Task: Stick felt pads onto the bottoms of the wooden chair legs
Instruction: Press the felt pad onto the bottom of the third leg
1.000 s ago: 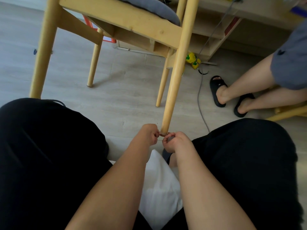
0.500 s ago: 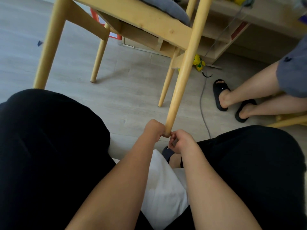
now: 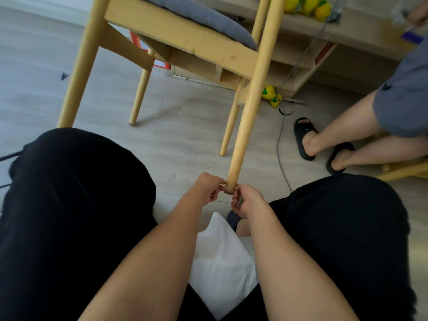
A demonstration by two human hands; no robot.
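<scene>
Left hand (image 3: 209, 187) and right hand (image 3: 249, 201) both pinch the chair leg (image 3: 245, 117) at its tip, fingers curled. Chair (image 3: 185, 35) tilted.

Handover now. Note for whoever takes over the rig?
Left hand: pinches the bottom end of the raised chair leg.
Right hand: fingers curled on the same end from the other side.
Chair is tilted toward the lap, with the far legs on the floor.
Done: cannot confirm, as fingers hide any pad on this end.
Left: press and check this one, then do the other legs.
</scene>
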